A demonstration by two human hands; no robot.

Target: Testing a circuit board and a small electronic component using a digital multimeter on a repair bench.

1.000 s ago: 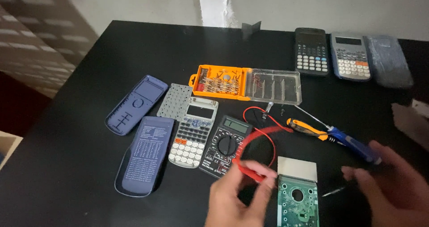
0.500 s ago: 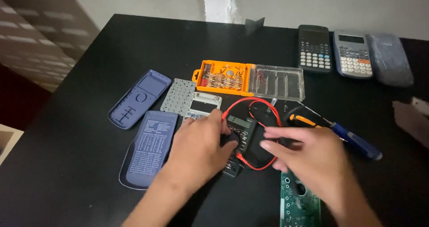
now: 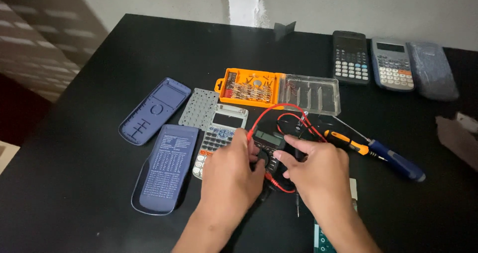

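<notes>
Nearest the camera, a green circuit board (image 3: 323,240) shows at the bottom edge, mostly hidden under the right forearm. Just beyond it both hands rest over a small black multimeter (image 3: 269,142) lying flat on the black bench (image 3: 99,193), near the middle. The left hand (image 3: 234,176) covers the meter's left side, its fingers (image 3: 247,136) curled loosely down on the case, steadying it rather than gripping. The right hand (image 3: 318,171) lies on the right side, fingers bent, the thumb and forefinger meeting at the rotary dial; whether they pinch the knob cannot be told.

To do this well, keep the left hand pressing the meter flat while the right turns the dial in small clicks, and keep the display uncovered. The red test leads (image 3: 279,113) loop over and beside the meter; hold them clear of the dial.

Left lie an opened calculator (image 3: 221,133), its blue slide cover (image 3: 164,171), a blue back shell (image 3: 154,111) and a grey key mat (image 3: 199,108). Right lies a screwdriver (image 3: 378,153). Farther off sit an orange bit case (image 3: 251,86) with clear lid, then two calculators (image 3: 371,61) at the far right.
</notes>
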